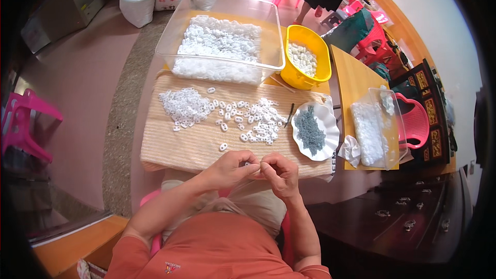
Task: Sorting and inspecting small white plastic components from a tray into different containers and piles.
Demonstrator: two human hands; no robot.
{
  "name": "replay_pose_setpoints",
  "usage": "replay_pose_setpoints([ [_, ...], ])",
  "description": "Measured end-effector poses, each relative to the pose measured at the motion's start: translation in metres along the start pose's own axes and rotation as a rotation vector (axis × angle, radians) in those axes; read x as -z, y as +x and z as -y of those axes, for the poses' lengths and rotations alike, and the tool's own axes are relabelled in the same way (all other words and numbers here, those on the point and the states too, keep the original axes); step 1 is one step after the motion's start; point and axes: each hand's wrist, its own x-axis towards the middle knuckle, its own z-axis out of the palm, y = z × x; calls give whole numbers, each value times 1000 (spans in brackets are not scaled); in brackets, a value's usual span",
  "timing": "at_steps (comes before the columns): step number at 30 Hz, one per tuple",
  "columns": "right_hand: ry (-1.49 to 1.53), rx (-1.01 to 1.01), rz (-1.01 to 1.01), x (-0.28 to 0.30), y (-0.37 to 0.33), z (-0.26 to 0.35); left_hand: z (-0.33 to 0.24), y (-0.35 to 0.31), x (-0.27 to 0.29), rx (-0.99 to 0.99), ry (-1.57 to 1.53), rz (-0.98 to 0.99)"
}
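Note:
My left hand (232,168) is closed in a pinch at the near edge of the cloth-covered table, with a small white plastic piece (248,164) partly showing at its fingertips. Right against it, the thumb and forefinger of my right hand (281,176) are pressed together; whatever they hold is too small to make out. Beyond my hands lie a heap of small white oval pieces with dark holes (185,107), a looser group of the same pieces (263,119), and one single piece (223,146). A white scalloped plate (330,129) at the right bears many tiny grey parts (310,130).
A large clear tub (274,46) of white pieces stands at the back, beside a yellow basin (323,57) of whitish parts. A thin black tool (290,115) lies left of the plate. On the right-hand table (345,75) sits another clear bin (398,129). Someone stands far back.

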Motion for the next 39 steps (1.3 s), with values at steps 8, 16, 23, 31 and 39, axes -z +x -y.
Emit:
replay_pose_setpoints([
  [8, -338, 88, -99, 17, 0, -8, 4, -1, 0, -16, -41, 44],
  [16, -1111, 294, -463, 63, 27, 19, 6, -4, 0, 176, -123, -46],
  [23, -662, 237, -297, 65, 16, -10, 3, -5, -3, 184, -152, -76],
  [31, -157, 158, 89, 0, 7, 1, 8, -9, 2, 152, -332, -56],
  [39, -232, 146, 135, 0, 7, 6, 6, -12, 1, 205, -492, -68],
])
